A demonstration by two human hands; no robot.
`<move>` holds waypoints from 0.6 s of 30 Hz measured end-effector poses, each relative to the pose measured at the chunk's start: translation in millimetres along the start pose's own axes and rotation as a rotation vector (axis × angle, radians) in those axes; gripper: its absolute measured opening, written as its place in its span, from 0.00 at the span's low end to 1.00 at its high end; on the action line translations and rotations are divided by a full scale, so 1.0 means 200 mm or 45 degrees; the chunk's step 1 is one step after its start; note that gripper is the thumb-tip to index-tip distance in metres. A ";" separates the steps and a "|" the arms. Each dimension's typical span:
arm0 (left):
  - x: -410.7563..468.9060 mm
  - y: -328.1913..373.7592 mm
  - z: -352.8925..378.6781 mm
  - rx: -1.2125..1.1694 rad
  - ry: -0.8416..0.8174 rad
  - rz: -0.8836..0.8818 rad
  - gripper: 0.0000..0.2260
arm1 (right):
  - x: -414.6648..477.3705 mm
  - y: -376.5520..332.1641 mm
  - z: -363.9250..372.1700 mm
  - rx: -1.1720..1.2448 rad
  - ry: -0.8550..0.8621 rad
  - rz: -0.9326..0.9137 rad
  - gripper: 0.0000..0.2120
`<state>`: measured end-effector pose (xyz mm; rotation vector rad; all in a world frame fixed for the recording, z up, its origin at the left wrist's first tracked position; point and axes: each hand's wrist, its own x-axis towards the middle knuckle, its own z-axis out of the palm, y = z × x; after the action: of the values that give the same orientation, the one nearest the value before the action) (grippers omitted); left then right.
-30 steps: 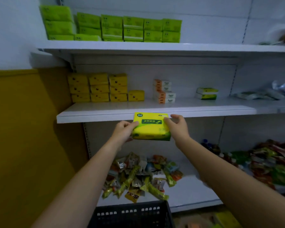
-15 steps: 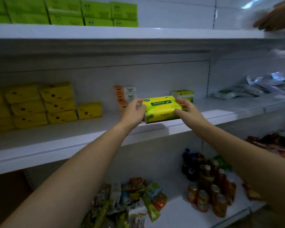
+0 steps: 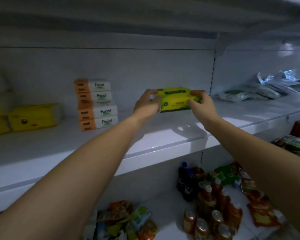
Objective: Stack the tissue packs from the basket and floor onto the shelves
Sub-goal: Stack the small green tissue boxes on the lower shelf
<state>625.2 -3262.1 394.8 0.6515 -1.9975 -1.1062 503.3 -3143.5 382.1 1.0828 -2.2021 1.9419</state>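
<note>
Head view showed a yellow-green tissue pack at the centre of the frame, deep on the white shelf near its back wall. The left hand curled round its left end, and the right hand pinched its right end. Orange-and-white packs stood stacked further left.

I see bare shelf open at the front, between the stacked Facial packs on the left and the plastic-wrapped bags on the right. The yellow-green pack fills the back of that gap, and the upper shelf roofs it.
</note>
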 end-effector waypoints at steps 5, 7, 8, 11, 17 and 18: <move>0.22 0.03 0.20 -0.056 -0.060 0.032 0.12 | 0.28 0.13 -0.03 -0.036 0.081 -0.051 0.15; 0.30 0.01 0.27 -0.098 -0.053 0.036 0.14 | 0.38 0.15 -0.03 -0.042 0.115 -0.053 0.16; 0.34 -0.01 0.30 -0.106 -0.033 0.030 0.15 | 0.42 0.16 -0.02 -0.036 0.133 -0.056 0.16; 0.45 -0.04 0.38 -0.098 0.044 0.049 0.17 | 0.54 0.21 0.03 0.029 0.173 -0.081 0.17; 0.64 -0.11 0.50 0.028 0.164 0.100 0.18 | 0.70 0.31 0.12 0.090 0.153 -0.098 0.21; 0.65 -0.13 0.52 0.030 0.172 0.106 0.18 | 0.72 0.34 0.13 0.075 0.136 -0.088 0.21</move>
<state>466.5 -3318.6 384.2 0.6331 -1.9069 -0.9649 371.4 -3235.0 380.5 1.0216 -2.0388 1.9983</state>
